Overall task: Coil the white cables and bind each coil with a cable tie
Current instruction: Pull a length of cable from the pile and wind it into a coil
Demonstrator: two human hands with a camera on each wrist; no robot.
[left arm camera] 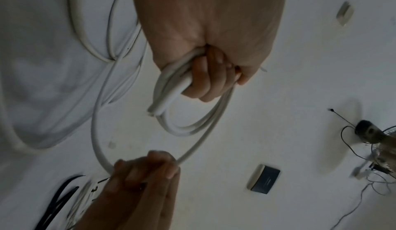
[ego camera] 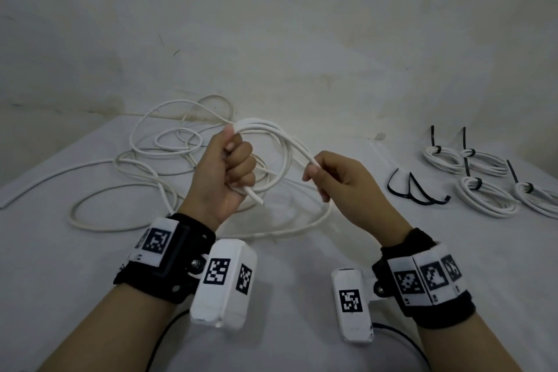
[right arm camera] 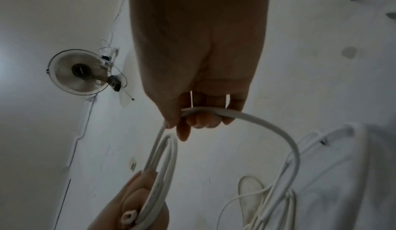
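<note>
My left hand is fisted around a few loops of a white cable, held above the table; the cable's cut end sticks out below the fist. My right hand pinches the same cable a short way along, to the right of the coil. In the left wrist view the left hand grips the coil and the right hand holds the running strand. In the right wrist view the cable runs under the right hand's fingers. The cable's slack trails on the table.
A tangle of loose white cables lies at the back left of the white table. Several tied coils sit at the far right, with loose black cable ties beside them. A wall fan shows in the right wrist view.
</note>
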